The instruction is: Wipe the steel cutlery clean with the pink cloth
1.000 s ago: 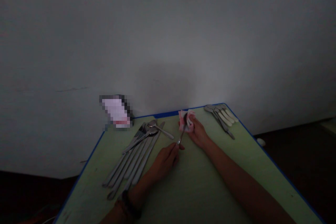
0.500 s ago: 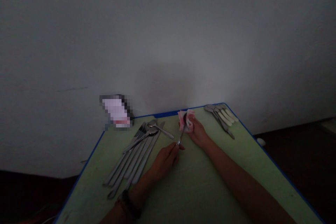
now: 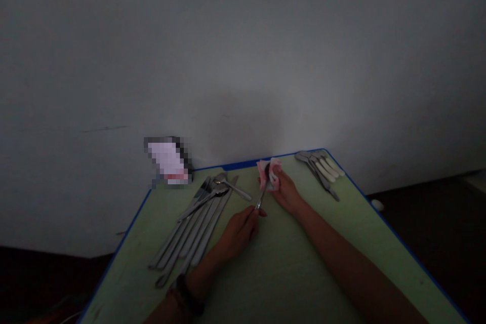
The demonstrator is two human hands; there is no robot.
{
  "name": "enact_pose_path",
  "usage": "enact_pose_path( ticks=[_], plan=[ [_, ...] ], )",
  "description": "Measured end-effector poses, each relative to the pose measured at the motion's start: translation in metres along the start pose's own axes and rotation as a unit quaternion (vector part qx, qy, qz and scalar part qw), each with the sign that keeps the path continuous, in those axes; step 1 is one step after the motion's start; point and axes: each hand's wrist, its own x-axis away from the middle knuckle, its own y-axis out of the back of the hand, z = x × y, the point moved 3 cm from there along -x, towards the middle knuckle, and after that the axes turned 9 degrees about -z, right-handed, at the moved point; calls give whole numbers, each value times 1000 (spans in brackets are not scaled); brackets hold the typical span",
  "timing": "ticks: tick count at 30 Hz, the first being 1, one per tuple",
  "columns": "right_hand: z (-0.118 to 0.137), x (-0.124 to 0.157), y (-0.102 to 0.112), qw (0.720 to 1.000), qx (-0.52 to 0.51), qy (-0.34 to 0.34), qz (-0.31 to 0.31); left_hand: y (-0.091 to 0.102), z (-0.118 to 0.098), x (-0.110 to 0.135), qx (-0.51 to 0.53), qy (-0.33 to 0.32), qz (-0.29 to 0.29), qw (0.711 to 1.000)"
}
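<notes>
My left hand is closed on the handle of a metal spoon, which tilts up and away over the middle of the table. Around the spoon's bowl end, my right hand holds a pink and white cloth. The cloth is folded up on both sides of the bowl, and the right fingertips are partly hidden by it. Left of my left hand lies a group of long-handled metal cutlery, with spoons resting across it. One short spoon points toward my hands.
Several utensils with metal and white handles lie at the table's far right corner. A blurred-out device with a lit screen leans at the far left corner. The green table has a blue edge and meets a grey wall.
Almost nothing differs. The cloth shifts very slightly around the spoon's bowl, while both hands stay in place.
</notes>
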Motion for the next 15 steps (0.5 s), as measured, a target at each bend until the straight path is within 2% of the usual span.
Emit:
enact_pose_path(
  ticks=[6,10,12,15],
  plan=[
    [-2,-1,1,1000,3,4,1,1,1,0,-3,-5,-6,1000],
    [1,-1,-1,999,-37,11,1,0,0,0,18,-6,-7,1000],
    [4,-1,-3,998,-67,6,5,0,2,-1,43,2,-24,999],
    [8,1,-4,994,-104,-16,5,1,5,-3,85,27,-80,993]
  ],
)
